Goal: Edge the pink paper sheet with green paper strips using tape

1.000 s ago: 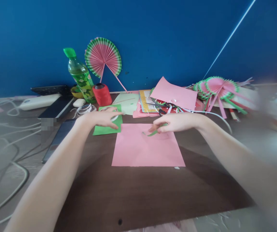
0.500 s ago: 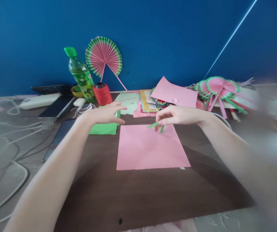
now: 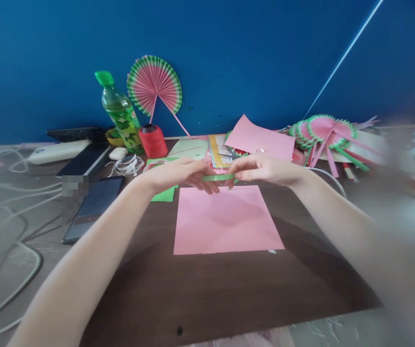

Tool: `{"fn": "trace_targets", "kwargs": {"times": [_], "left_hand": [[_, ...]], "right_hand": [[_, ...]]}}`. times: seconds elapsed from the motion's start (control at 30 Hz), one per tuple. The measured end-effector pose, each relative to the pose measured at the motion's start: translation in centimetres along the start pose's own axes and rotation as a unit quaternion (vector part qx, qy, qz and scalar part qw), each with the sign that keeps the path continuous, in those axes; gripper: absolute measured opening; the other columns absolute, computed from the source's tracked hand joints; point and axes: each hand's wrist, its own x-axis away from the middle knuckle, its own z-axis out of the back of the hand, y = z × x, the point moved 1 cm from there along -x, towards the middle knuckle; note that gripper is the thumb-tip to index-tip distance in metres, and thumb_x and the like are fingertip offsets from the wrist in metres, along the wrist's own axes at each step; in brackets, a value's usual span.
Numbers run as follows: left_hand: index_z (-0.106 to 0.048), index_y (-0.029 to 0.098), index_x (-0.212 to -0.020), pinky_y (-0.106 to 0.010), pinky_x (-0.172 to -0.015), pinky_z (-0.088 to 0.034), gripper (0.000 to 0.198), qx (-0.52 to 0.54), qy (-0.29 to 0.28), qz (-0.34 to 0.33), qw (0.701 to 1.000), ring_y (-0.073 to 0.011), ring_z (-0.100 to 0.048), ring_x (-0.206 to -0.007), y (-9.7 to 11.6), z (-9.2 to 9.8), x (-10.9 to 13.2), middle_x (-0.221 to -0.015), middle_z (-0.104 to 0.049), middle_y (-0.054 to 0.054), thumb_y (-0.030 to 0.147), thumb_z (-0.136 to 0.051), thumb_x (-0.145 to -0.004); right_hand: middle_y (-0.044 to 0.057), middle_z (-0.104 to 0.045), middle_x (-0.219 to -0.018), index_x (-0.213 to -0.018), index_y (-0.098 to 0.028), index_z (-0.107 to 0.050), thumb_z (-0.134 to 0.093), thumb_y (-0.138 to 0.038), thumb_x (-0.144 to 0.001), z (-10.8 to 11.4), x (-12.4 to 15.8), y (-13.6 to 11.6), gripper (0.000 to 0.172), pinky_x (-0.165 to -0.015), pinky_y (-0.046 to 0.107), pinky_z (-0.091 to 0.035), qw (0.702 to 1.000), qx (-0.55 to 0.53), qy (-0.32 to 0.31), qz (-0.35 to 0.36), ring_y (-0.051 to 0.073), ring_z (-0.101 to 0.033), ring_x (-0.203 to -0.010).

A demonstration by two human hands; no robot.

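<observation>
Since half a second ago the left hand [image 3: 189, 172] has swung right, off the green paper [image 3: 164, 195], and now meets the right hand [image 3: 261, 168] at the green strip [image 3: 217, 178]. I find that strip lying crosswise between the two hands, near the far edge of the pink sheet [image 3: 227, 221]. From my end, the right hand has thumb and fingers pinched on it; the left has its fingers together around the strip's other end, palm down, but I cannot tell whether they grip it. I see the pink sheet flat on the dark table [image 3: 210, 289] just on the near side of the hands, with a small white scrap [image 3: 272, 251] at its near edge. The green paper lies partly hidden beneath the left wrist. Beyond the hands I make out a pale green sheet [image 3: 187, 148] and, to its right, a loose pink piece [image 3: 261, 137] tilted on a pile of papers. Farther right lie several pleated fans [image 3: 332, 127], pink with green rims. Back on the left I have a red spool [image 3: 153, 140] beside a green bottle [image 3: 120, 113], and behind them another fan [image 3: 153, 79], opened against the blue wall [image 3: 236, 58]. Closer to the left arm sit a coiled white cable [image 3: 129, 165] and a dark tablet [image 3: 97, 205].
</observation>
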Motion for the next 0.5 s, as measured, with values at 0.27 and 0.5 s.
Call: {"fn": "trace_targets", "kwargs": {"times": [0.27, 0.5], "left_hand": [[-0.063, 0.019, -0.095, -0.029, -0.083, -0.043, 0.025, -0.100, 0.052, -0.064, 0.992, -0.0164, -0.057, -0.093, -0.8, -1.4, -1.5, -0.094, -0.064, 0.000, 0.035, -0.054, -0.078], [-0.062, 0.016, -0.084, -0.024, -0.075, -0.043, 0.015, -0.073, -0.011, -0.047, 0.996, -0.0120, -0.058, -0.079, -1.5, -1.7, -1.8, -0.083, -0.064, 0.000, 0.025, -0.058, -0.073]], "right_hand": [[0.002, -0.063, -0.084, -0.083, -0.019, -0.066, -0.061, -0.027, -0.081, -1.0, -0.5, 0.8, 0.010, -0.089, 0.039, -0.045, 0.971, -0.179, -0.051, 0.153, 0.017, -0.060, -0.093], [0.002, -0.060, -0.085, -0.083, -0.022, -0.067, -0.059, -0.025, -0.082, -0.5, -0.6, 1.4, 0.008, -0.088, 0.039, -0.045, 0.962, -0.184, -0.037, 0.197, 0.018, -0.057, -0.097]]}}
